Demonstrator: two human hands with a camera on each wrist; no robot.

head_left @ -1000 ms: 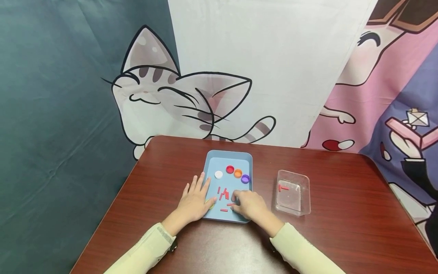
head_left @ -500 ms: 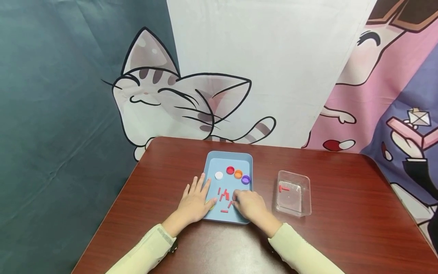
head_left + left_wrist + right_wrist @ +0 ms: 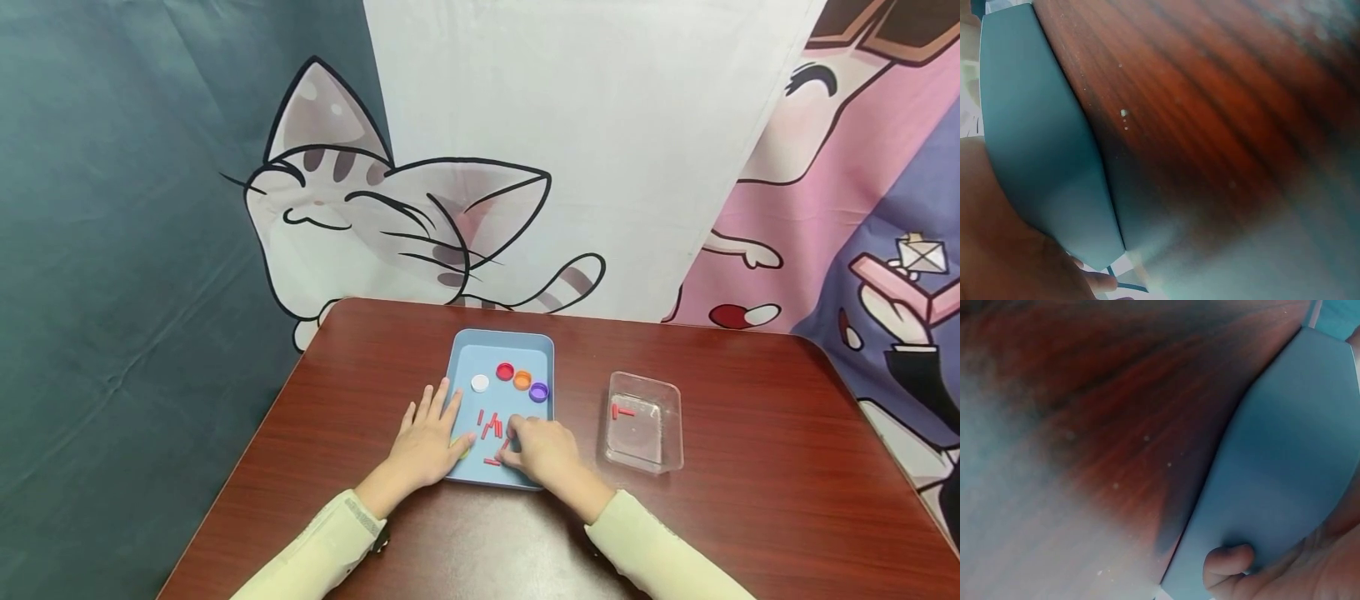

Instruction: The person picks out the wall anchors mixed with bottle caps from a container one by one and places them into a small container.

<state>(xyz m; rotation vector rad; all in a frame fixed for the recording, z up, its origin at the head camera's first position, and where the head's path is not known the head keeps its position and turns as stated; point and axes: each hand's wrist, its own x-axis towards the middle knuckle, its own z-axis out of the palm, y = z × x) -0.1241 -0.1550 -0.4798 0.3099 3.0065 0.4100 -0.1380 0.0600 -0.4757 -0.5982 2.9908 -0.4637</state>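
My left hand (image 3: 423, 442) lies with straight, spread fingers over the left rim of a blue tray (image 3: 465, 340). Its thumb covers part of a yellow round piece (image 3: 464, 454). At the tray's right side is my right hand (image 3: 546, 448), thumb and forefinger apart around a short red stick (image 3: 506, 445); the thumb tip comes right beside it. Another red stick (image 3: 491, 462) lies below, and several more red sticks (image 3: 492, 423) cluster in the middle of the tray. In the right wrist view a curled finger (image 3: 1229, 562) shows against the tray's outer wall.
Farther up the tray sit a white disc (image 3: 480, 383), a red cap (image 3: 505, 372), an orange cap (image 3: 522, 380) and a purple cap (image 3: 538, 392). A clear plastic box (image 3: 643, 463) to the right contains red sticks (image 3: 622, 412) on the brown table (image 3: 765, 433).
The red stick by my right hand has turned from lying crosswise to slanting. My right thumb first drew back, then moved left toward it. The left hand has stayed still.
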